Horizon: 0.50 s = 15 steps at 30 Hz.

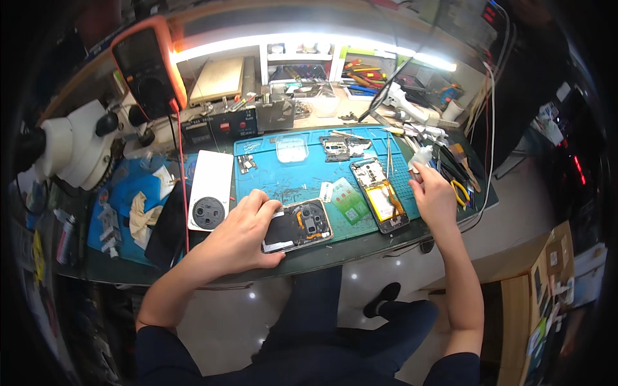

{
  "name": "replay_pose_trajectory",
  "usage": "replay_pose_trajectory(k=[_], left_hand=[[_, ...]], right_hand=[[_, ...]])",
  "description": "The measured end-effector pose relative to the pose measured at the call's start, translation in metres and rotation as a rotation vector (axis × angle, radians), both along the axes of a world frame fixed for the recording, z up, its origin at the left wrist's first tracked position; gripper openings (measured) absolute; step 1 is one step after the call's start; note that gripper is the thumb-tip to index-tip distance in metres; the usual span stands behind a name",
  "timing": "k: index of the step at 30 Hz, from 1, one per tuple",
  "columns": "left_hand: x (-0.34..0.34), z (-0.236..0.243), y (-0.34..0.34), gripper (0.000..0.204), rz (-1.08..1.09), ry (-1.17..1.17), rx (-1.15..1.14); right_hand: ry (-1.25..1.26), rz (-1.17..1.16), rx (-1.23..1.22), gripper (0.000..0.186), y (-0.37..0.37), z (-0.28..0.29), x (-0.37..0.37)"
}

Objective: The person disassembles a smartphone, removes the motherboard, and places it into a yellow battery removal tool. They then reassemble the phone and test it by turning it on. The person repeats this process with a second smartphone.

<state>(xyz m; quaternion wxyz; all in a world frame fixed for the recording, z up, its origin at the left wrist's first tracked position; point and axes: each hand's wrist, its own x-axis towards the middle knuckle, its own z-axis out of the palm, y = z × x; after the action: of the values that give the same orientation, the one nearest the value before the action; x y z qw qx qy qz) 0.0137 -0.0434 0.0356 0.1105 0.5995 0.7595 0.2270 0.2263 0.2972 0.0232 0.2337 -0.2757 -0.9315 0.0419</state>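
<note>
Head view: the left hand [239, 235], thumb and fingers spread, clasps one flat, dark rectangular phone housing [300, 225]; the right hand [435, 197] pinches one small whitish plastic bottle [423, 154]

The phone shell [300, 227], dark inside with orange strips and camera openings at its right end, is held inside-up by the tabletop's [351, 247] near edge; the whitish bottle [421, 156] is held farther right.

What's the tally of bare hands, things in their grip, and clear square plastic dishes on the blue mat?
Bare hands: 2 (left hand, right hand)
Gripped things: 2 (open phone housing with black interior, small whitish bottle-like object)
Clear square plastic dish: 1
Total: 5
</note>
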Motion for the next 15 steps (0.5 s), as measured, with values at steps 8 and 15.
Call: replay_pose_trajectory(k=[8, 15], left_hand=[[-0.011, 0.006, -0.015, 0.079, 0.102, -0.999, 0.135], [-0.008, -0.002, 0.007, 0.104, -0.305, -1.888, 0.24]], right_hand=[[0.378, -0.033, 0.295, 0.037, -0.032, -0.007, 0.014], [0.592, 0.031, 0.099, 0.035, -0.116, -0.047, 0.078]])
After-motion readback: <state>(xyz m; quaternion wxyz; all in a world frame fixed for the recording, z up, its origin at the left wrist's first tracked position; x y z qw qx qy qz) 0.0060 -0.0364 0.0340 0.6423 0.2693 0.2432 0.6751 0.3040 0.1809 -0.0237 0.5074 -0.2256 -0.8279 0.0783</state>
